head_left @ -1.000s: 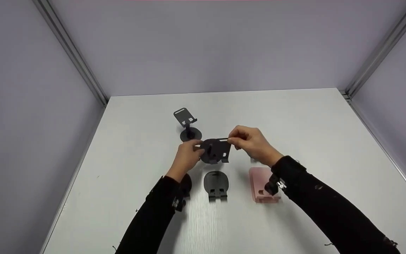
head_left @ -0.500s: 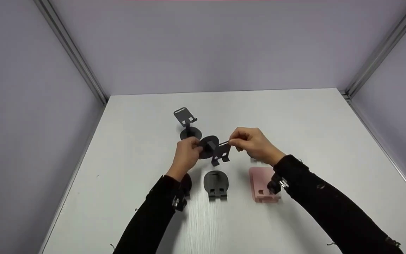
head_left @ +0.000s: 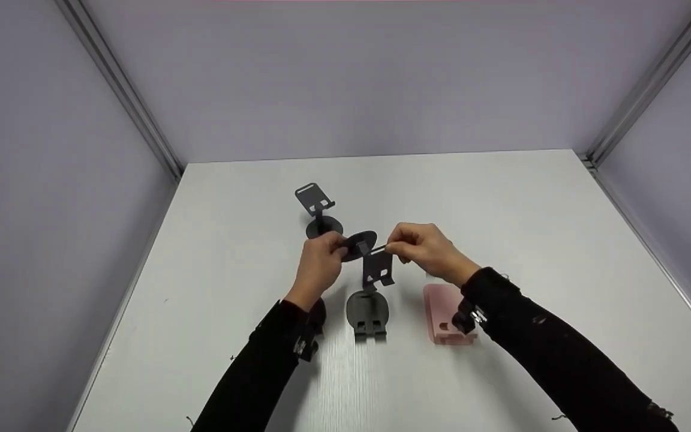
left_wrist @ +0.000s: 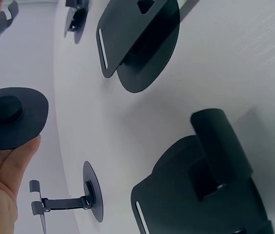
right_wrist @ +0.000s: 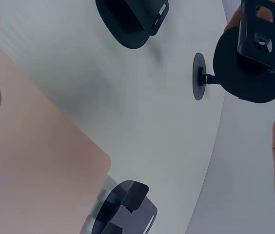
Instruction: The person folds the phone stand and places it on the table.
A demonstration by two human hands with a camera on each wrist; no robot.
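Both hands hold one black folding phone stand (head_left: pixel 377 268) above the table. My left hand (head_left: pixel 317 261) pinches the stand's round base (left_wrist: pixel 28 112) at its rim, thumb on one face and fingers on the other. My right hand (head_left: pixel 428 249) pinches the slotted end of its phone plate between thumb and fingertips. The plate is swung away from the base on a short arm, its two hooked lips pointing down. Just below it in the head view lies a folded dark stand (head_left: pixel 368 315). Behind the left hand, an unfolded black stand (head_left: pixel 315 199) stands on its round base.
A pink stand (head_left: pixel 441 303) lies folded under the right forearm. Another dark folded stand (head_left: pixel 320 313) is partly hidden by the left sleeve. In the right wrist view, a grey stand (right_wrist: pixel 145 214) sits beyond the pink one. Walls enclose the white table (head_left: pixel 213 240) at back and sides.
The held stand's plate has swung off its base, from overlapping it to hanging below and right. The base has tilted flatter, and the right hand has dropped slightly. Other stands stay put.
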